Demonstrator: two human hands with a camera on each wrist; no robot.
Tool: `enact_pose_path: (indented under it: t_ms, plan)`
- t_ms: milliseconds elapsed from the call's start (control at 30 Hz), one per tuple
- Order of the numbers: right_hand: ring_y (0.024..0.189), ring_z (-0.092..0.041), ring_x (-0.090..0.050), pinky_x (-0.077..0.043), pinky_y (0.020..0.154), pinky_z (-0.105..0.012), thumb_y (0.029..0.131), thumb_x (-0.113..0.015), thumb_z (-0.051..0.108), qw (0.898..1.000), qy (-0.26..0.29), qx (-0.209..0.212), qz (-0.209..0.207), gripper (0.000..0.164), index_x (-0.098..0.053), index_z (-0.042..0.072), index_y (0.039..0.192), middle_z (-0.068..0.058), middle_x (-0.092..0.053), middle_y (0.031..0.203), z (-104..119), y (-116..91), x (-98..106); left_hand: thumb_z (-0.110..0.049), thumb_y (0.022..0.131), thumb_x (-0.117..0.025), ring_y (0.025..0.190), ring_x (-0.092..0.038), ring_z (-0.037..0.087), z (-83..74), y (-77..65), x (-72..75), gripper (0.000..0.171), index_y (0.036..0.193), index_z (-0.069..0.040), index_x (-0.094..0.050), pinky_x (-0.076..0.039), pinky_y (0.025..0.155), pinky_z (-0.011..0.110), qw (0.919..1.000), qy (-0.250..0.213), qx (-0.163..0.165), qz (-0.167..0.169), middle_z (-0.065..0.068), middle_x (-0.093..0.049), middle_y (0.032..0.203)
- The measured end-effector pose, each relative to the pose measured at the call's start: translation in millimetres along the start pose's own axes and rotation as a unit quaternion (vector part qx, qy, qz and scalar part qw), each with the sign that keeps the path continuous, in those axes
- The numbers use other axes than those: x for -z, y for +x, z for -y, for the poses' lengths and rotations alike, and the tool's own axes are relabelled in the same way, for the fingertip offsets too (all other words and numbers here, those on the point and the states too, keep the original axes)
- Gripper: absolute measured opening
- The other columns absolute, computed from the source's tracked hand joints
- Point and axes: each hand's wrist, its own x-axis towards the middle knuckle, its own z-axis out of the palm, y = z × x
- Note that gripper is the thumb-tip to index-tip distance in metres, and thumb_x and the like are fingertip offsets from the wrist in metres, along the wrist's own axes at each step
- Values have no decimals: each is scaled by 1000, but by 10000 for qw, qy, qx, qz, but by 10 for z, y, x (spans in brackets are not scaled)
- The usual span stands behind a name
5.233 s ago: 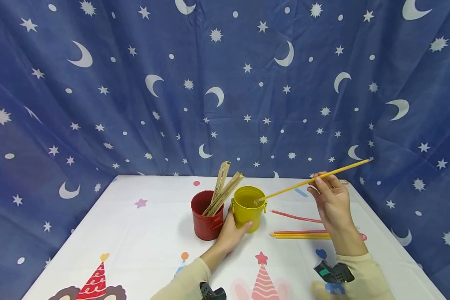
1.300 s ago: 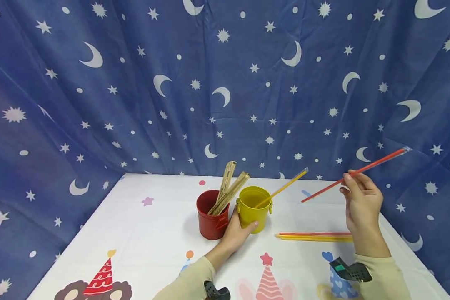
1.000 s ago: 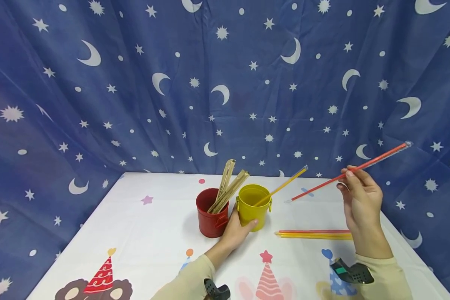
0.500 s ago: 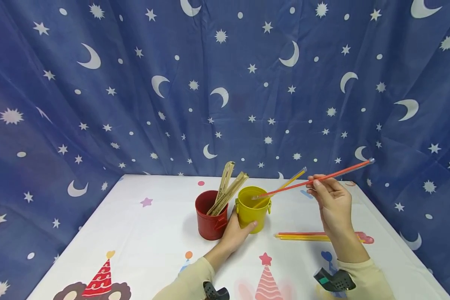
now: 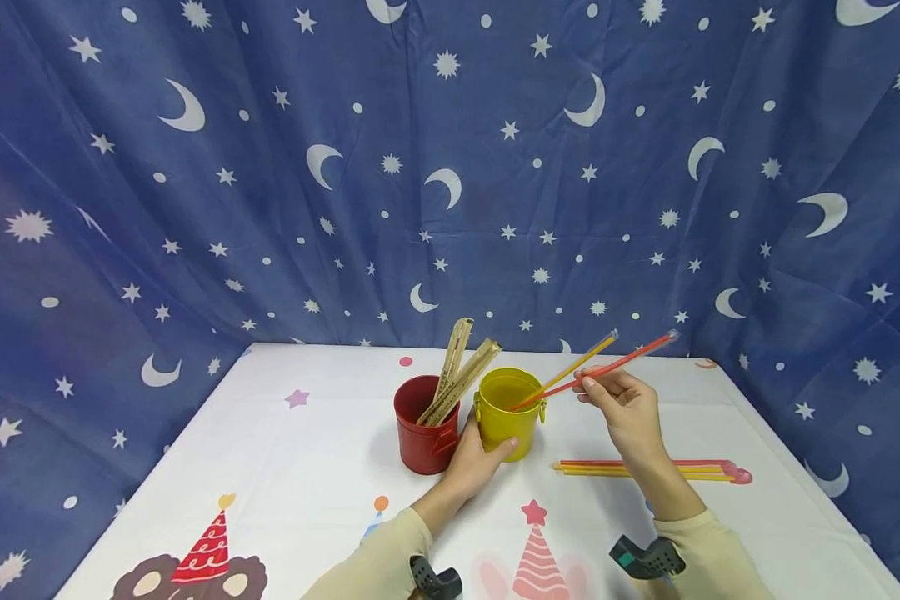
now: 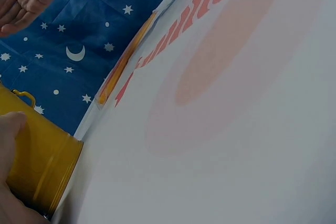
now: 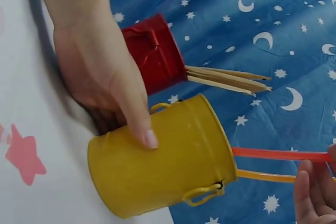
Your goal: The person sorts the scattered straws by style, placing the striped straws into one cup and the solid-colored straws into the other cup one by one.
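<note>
My left hand [image 5: 471, 468] holds a small yellow bucket [image 5: 504, 427] upright, its thumb across the front wall in the right wrist view. Between the fingertips of my right hand [image 5: 632, 410] is pinched a red straw [image 5: 637, 353] in a clear wrapper. The straw slants down over the rim, its lower end inside the bucket. Beside it, a yellow straw [image 5: 587, 353] leans in the same bucket. Touching the back of my left hand or very near it is a red bucket [image 5: 418, 448] with several slim brown paper-wrapped sticks [image 5: 467, 380].
More red and yellow straws [image 5: 645, 470] lie side by side on the white tablecloth [image 5: 315, 467], right of the yellow bucket. A blue curtain [image 5: 480, 200] with moons and stars hangs behind the table.
The yellow straw went from my right hand into the yellow bucket. My right hand then took the single red straw and brought it leftward, its end into the bucket. The left hand stayed put.
</note>
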Motion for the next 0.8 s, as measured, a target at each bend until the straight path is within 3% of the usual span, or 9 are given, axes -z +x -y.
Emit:
enact_pose_path:
  t_ms: [267, 333, 567, 800]
  plan:
    - [69, -4, -60, -52, 66, -16, 99, -64, 9, 9942, -1031, -299, -57, 26, -67, -15, 106, 12, -64, 72, -51, -33, -35, -26, 91, -72, 148, -38, 36, 18, 2, -8, 89, 159, -2, -20, -25, 126, 57, 10000, -28, -33, 9, 18, -36, 161]
    - [68, -5, -59, -51, 65, -16, 100, -62, 9, 9924, -1186, -331, 41, 25, -67, -13, 109, 12, -64, 73, -61, -37, -32, -26, 91, -72, 148, -37, 36, 14, -4, -7, 90, 159, -1, -20, -25, 126, 57, 10000, -21, -25, 9, 18, -36, 161]
    - [82, -5, -71, -60, 80, -15, 103, -58, 13, 9929, -853, -347, 750, 41, -54, -12, 134, 23, -73, 97, -84, -8, -18, -27, 91, -72, 149, -36, 35, 10, -11, 19, 89, 159, -1, -20, -23, 127, 56, 10000, -10, -10, 17, 18, -35, 162]
    - [86, -3, -72, -59, 83, -15, 104, -57, 19, 9907, -875, -645, 816, 48, -47, -8, 142, 23, -72, 101, -76, 4, 9, -26, 92, -72, 150, -35, 36, -14, -10, 18, 89, 159, -1, -19, -24, 126, 57, 10000, -36, 3, 33, 19, -34, 162]
